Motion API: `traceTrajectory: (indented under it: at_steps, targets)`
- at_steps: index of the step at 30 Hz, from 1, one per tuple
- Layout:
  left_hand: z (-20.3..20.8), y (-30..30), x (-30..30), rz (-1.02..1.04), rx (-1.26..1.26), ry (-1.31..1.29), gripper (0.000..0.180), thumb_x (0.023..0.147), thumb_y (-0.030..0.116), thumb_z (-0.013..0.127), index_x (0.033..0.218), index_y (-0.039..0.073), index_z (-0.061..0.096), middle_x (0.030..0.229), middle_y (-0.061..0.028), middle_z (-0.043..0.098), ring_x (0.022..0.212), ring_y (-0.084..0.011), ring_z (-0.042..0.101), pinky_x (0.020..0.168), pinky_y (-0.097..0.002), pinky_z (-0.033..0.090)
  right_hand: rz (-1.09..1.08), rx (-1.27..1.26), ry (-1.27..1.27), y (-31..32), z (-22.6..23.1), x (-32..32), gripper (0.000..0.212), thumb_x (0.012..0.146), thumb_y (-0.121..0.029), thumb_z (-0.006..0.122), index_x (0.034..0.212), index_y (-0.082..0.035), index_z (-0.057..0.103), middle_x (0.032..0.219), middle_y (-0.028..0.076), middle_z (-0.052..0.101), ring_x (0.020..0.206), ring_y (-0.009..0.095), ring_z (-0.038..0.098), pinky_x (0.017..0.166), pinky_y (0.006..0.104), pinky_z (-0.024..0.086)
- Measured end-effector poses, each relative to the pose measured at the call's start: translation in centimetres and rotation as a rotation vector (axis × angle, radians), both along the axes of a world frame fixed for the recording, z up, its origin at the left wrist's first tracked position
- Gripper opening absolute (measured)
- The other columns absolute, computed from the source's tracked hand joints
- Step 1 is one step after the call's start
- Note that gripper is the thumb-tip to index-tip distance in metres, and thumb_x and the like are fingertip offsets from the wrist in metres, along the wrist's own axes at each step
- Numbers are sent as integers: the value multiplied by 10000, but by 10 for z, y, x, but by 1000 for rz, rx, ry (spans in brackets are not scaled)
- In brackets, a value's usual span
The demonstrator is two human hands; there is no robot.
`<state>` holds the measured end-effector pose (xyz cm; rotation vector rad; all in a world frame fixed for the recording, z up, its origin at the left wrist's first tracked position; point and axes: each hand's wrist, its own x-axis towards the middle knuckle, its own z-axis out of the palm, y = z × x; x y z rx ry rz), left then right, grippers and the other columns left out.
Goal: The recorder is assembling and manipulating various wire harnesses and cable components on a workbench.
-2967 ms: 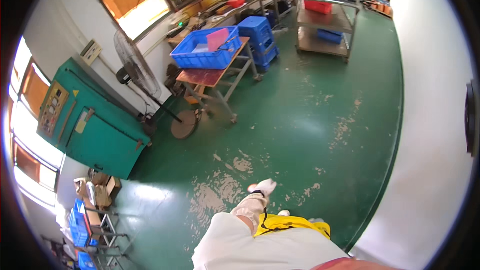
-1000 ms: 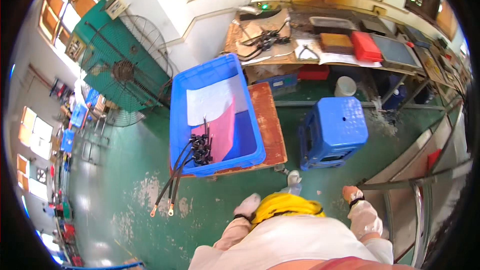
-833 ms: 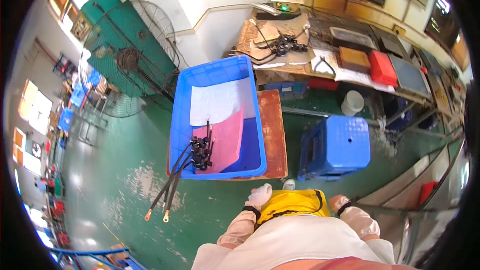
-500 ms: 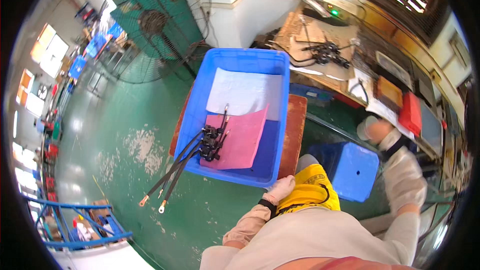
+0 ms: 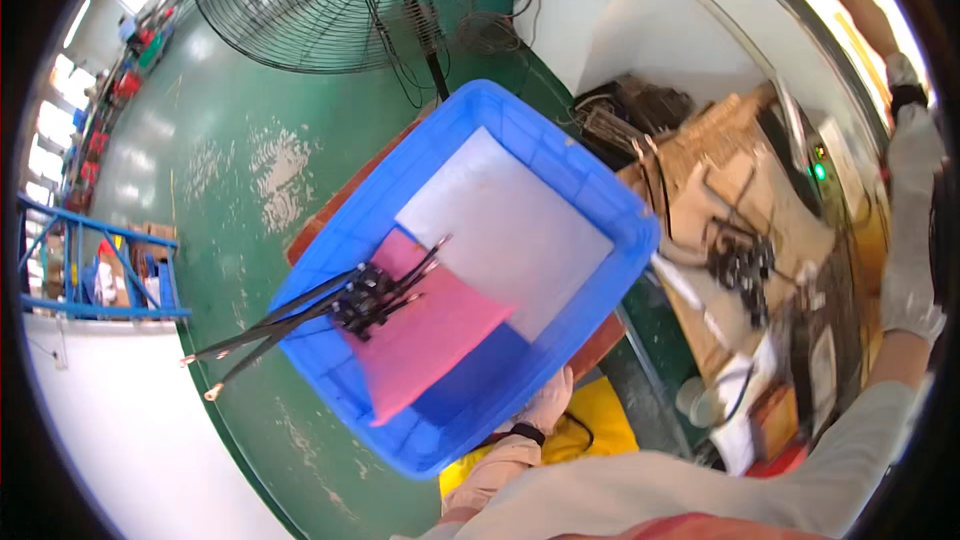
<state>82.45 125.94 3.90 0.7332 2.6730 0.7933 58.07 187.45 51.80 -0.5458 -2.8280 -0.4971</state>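
Note:
My left hand [image 5: 549, 402], in a pale glove, is at the outer near-right side of a blue plastic crate [image 5: 345, 425]; its fingers are mostly hidden by the crate wall. Inside the crate lie a white sheet [image 5: 510, 230] and a curled pink sheet [image 5: 430, 340]. A bundle of black cables [image 5: 365, 298] with a cluster of black fittings rests on the pink sheet, its copper lugs sticking out over the left rim. Far up at the right edge is my right hand [image 5: 866, 16], raised before a bright window, fingers stretched out and nothing visible in it.
Right of the crate, a cardboard-covered bench [image 5: 690, 195] carries another black cable bundle [image 5: 742, 265] and a device with a green light [image 5: 826, 165]. A clear cup [image 5: 697, 402] stands at its near end. A large fan [image 5: 400, 0] stands behind. Yellow material [image 5: 605, 420] lies across my lap.
The view has swung, so the crate appears turned clockwise. My right hand has gone from beside the bench up to the far right. My left hand stays by the crate.

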Motion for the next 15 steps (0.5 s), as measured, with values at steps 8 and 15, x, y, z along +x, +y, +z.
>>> traceTrajectory:
  at_steps: [8, 15]
  targets:
    - [-29, 82, -29, -84, -246, 204, 163, 857, 127, 485, 896, 40, 618, 876, -159, 638, 787, -301, 624, 712, -422, 490, 494, -22, -324, -10, -245, -115, 313, 823, 27, 488, 1108, -103, 481, 989, 109, 601, 896, 349, 604, 730, 415, 483]
    - [-10, 104, -41, 142, -133, -81, 191, 889, 200, 515, 894, 66, 651, 783, -156, 642, 717, -325, 621, 665, -436, 492, 640, -59, -387, 8, -275, -139, 330, 760, 77, 515, 1045, -88, 498, 912, 103, 592, 852, 349, 599, 713, 426, 470]
